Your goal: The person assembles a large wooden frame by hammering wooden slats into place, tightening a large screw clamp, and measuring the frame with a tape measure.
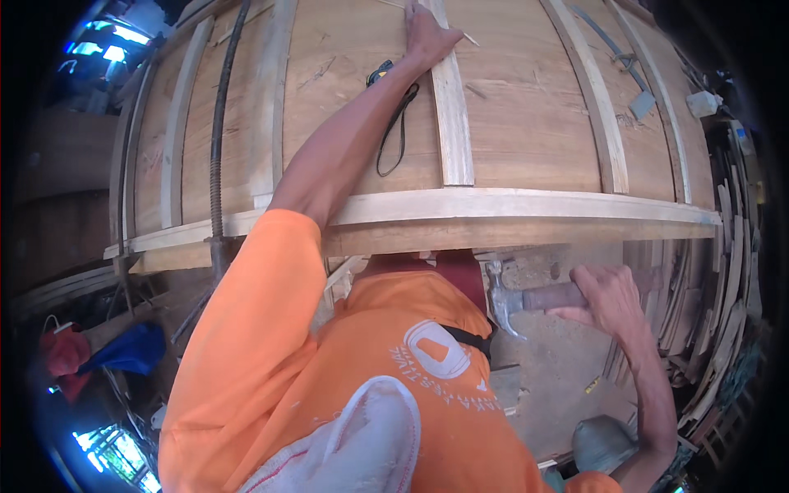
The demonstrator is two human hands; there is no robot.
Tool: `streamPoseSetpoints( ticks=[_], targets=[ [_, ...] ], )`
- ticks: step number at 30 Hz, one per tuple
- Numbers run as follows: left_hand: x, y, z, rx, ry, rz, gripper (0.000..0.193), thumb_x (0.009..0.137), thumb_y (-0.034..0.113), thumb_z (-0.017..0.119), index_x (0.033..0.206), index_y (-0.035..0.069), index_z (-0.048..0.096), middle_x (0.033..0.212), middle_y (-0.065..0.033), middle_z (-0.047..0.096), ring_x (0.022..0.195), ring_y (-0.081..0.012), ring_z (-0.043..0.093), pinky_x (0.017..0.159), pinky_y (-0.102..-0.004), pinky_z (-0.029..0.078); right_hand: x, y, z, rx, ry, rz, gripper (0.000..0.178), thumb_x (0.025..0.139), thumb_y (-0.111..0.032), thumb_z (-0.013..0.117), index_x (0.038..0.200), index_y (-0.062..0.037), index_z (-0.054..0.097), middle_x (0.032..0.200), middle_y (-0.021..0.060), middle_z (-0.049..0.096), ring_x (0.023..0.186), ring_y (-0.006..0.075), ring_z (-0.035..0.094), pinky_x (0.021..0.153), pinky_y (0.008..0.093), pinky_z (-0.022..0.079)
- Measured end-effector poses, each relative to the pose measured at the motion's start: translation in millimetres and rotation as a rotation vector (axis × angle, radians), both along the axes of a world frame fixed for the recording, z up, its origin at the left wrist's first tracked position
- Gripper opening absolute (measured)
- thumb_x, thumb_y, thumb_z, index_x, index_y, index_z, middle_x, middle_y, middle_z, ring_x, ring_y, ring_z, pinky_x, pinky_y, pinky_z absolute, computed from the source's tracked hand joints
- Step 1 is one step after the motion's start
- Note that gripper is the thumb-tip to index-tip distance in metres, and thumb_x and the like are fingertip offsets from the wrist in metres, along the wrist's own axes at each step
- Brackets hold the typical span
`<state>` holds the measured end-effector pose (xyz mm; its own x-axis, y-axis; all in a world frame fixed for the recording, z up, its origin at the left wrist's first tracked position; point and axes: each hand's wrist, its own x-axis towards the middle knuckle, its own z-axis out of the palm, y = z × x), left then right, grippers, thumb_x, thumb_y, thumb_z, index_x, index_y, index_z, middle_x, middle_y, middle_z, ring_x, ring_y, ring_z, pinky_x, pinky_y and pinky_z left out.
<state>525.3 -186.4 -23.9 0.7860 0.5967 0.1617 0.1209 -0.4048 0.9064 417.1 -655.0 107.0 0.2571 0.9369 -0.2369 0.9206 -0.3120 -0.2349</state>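
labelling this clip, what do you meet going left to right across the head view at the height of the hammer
red cloth → blue cloth → orange shirt → hammer → right hand gripping its handle → stacked wooden strips

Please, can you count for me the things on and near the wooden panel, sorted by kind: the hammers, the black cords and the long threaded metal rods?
Hammers: 1, the claw hammer held in the right hand
Black cords: 1, the black cord on the wooden panel
Threaded metal rods: 1, the threaded metal rod
Total: 3
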Motion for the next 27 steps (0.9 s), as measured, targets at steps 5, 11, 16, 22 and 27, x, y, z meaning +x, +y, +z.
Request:
streamPoseSetpoints(
  ticks=[5, 11, 16, 22, 27],
  targets=[
    [4, 29, -24, 0.160, -0.039, 0.123, 0.082, 0.076, 0.025, 0.085, 0.132, -0.020, 0.047, 0.133, -0.0368, 0.055, 0.126, -0.0448, 0.058, 0.110, -0.0456, 0.049, -8, 32, -20, 0.017, -0.169, 0.106, 0.070, 0.088, -0.077, 0.063, 0.084, -0.0075, 0.056, 0.075, 0.0103, 0.062, 0.071, 0.0301, 0.068, 0.060, 0.0417, 0.053],
    [19, 9, -21, 0.235, 0.043, 0.020, 0.092, 0.068, 0.029, 0.088, 0.127, -0.027, 0.046, 0.134, -0.0363, 0.051, 0.127, -0.0457, 0.055, 0.112, -0.0429, 0.047, 8, 55, -40, 0.090, -0.488, 0.159, 0.072, 0.090, -0.078, 0.058, 0.085, -0.0066, 0.060, 0.076, 0.0111, 0.065, 0.071, 0.0287, 0.068, 0.061, 0.0389, 0.054],
    [17, 28, -21, 0.275, 0.022, 0.104, 0.088, 0.067, 0.029, 0.088, 0.125, -0.026, 0.050, 0.132, -0.0362, 0.053, 0.128, -0.0463, 0.055, 0.111, -0.0432, 0.048, -36, 42, -42, 0.204, -0.220, 0.046, 0.072, 0.093, -0.078, 0.055, 0.081, -0.0070, 0.058, 0.068, 0.0099, 0.061, 0.062, 0.0300, 0.065, 0.058, 0.0405, 0.054],
    [28, -3, 3, 0.166, 0.163, -0.099, 0.090, 0.070, 0.030, 0.090, 0.133, -0.020, 0.049, 0.139, -0.0341, 0.052, 0.132, -0.0458, 0.052, 0.113, -0.0453, 0.047, -35, 27, -34, 0.137, -0.292, 0.024, 0.071, 0.092, -0.076, 0.060, 0.080, -0.0057, 0.062, 0.071, 0.0138, 0.065, 0.063, 0.0340, 0.067, 0.056, 0.0458, 0.053],
    [5, 8, -21, 0.216, -0.031, 0.140, 0.086, 0.069, 0.019, 0.090, 0.131, -0.018, 0.044, 0.137, -0.0340, 0.049, 0.135, -0.0483, 0.046, 0.115, -0.0470, 0.043, -44, 43, -53, 0.231, -0.231, -0.079, 0.072, 0.090, -0.077, 0.062, 0.080, -0.0057, 0.064, 0.070, 0.0156, 0.065, 0.063, 0.0347, 0.069, 0.053, 0.0433, 0.054]
  ],
)
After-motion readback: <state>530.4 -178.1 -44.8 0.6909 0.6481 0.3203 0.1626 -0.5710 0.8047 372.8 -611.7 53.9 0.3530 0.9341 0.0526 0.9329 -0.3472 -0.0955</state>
